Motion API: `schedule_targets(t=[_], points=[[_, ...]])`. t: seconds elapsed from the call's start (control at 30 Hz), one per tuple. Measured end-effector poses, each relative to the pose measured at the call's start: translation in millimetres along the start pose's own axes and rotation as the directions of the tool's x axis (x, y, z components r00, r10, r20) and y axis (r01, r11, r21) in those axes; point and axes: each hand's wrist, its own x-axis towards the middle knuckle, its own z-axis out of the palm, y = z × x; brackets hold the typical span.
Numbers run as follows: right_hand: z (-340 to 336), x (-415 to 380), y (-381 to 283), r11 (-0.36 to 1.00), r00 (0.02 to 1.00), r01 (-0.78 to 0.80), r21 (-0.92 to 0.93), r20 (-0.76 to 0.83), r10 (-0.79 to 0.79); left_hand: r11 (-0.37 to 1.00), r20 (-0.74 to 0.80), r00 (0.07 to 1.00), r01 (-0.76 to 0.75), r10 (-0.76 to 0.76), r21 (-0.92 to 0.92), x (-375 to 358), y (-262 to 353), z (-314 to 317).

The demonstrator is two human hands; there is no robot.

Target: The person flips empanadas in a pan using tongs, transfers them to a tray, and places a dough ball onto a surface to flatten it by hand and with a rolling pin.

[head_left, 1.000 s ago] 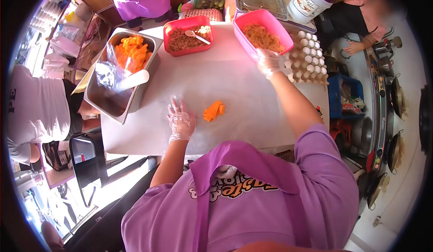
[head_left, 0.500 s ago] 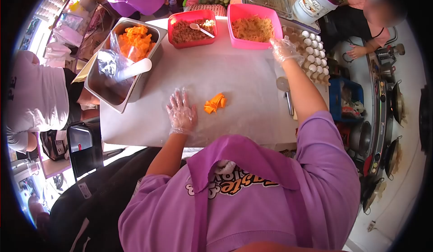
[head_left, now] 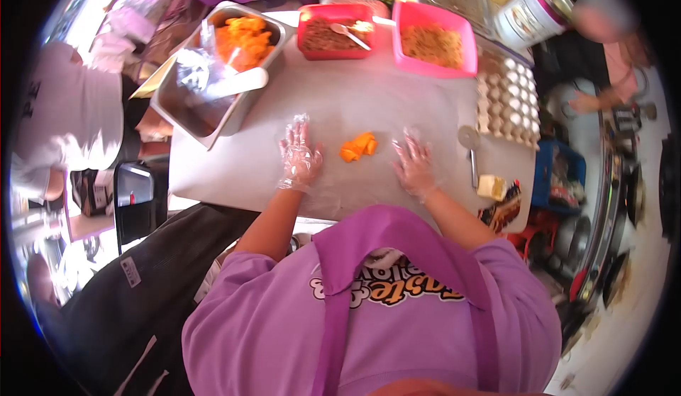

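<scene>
A small orange lump of dough (head_left: 358, 147) lies on the pale table top (head_left: 333, 102). To its left my left hand (head_left: 300, 158), in a clear plastic glove, rests flat with the fingers spread. On the other side my right hand (head_left: 415, 163), gloved the same way, is also spread on the table. Neither hand touches the lump or holds anything. Right of my right hand lies a pizza cutter (head_left: 471, 151) with a metal handle.
A steel tub (head_left: 167, 102) holds more orange dough. At the back stand a red tub (head_left: 333, 54) of brown filling with a spoon and a pink tub (head_left: 464, 66) of shredded food. Egg trays (head_left: 493, 112), a yellow block (head_left: 491, 186) and a blue crate (head_left: 576, 158) are at right.
My right hand has come from beside the pink tub down to the table, right of the orange lump. My left hand stays flat. The whole view has shifted a little.
</scene>
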Motion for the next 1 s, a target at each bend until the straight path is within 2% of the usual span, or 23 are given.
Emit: schedule_targets(t=[0.03, 0.07, 0.13, 0.27, 0.33, 0.4, 0.47, 0.53, 0.6, 0.67, 0.73, 0.83, 0.93, 1.0], points=[[3.1, 0.2, 1.8, 1.000, 0.999, 0.000, 0.006, -0.032, 0.001, 0.972, -0.143, 0.990, -0.028, -0.005, -0.231, 0.2, -10.6, 12.3], [6.7, 2.6, 2.5, 1.000, 0.998, 0.009, 0.019, -0.066, -0.008, 0.977, -0.185, 0.982, 0.004, -0.045, -0.213, 1.8, -15.2, 7.4], [13.3, 1.7, 3.4, 1.000, 0.996, 0.006, -0.001, -0.090, -0.006, 0.947, -0.325, 0.945, -0.121, 0.019, -0.298, -0.7, -18.3, -5.7], [11.0, 0.9, 4.4, 0.999, 0.997, 0.029, 0.019, -0.077, -0.028, 0.926, -0.450, 0.885, -0.259, 0.115, -0.273, -25.7, -1.8, -44.5], [13.8, 1.9, 6.5, 0.999, 0.999, 0.009, 0.031, -0.041, -0.007, 0.940, -0.437, 0.892, -0.238, 0.113, -0.245, -46.7, 1.8, -45.5], [20.4, 2.4, 11.8, 0.998, 0.997, 0.051, 0.042, -0.067, -0.048, 0.955, -0.404, 0.910, -0.196, 0.092, -0.222, -70.4, 10.5, -54.2], [17.7, 4.3, 9.7, 0.999, 0.999, 0.026, 0.022, -0.038, -0.025, 0.952, -0.383, 0.922, -0.161, 0.051, -0.261, -94.2, 10.6, -40.0], [30.8, 8.5, 28.3, 0.995, 0.996, 0.086, -0.042, -0.036, -0.088, 0.959, -0.411, 0.911, -0.105, -0.014, -0.264, -123.5, 27.8, -48.7], [29.0, 10.1, 35.1, 0.991, 0.990, 0.130, 0.018, -0.060, -0.129, 0.955, -0.421, 0.906, -0.084, -0.045, -0.283, -150.6, 45.4, -45.5], [31.6, 9.6, 39.6, 0.986, 0.987, 0.144, 0.080, -0.080, -0.137, 0.937, -0.334, 0.934, 0.002, -0.127, -0.349, -177.0, 57.2, -38.1], [43.8, 12.7, 52.7, 0.956, 0.974, 0.183, 0.228, -0.175, -0.145, 0.940, -0.380, 0.911, 0.025, -0.161, -0.340, -199.1, 67.5, -35.6], [54.3, 14.3, 68.2, 0.958, 0.965, 0.211, 0.192, -0.194, -0.174, 0.959, -0.402, 0.898, 0.071, -0.182, -0.275, -221.1, 74.3, -18.2], [64.5, 11.4, 65.1, 0.965, 0.954, 0.216, 0.151, -0.241, -0.176, 0.935, -0.438, 0.863, 0.098, -0.250, -0.341, -239.0, 78.8, -16.7], [45.6, 9.6, 55.6, 0.975, 0.968, 0.189, 0.119, -0.190, -0.165, 0.886, -0.391, 0.835, 0.220, -0.388, -0.408, -244.2, 86.0, -22.0]])
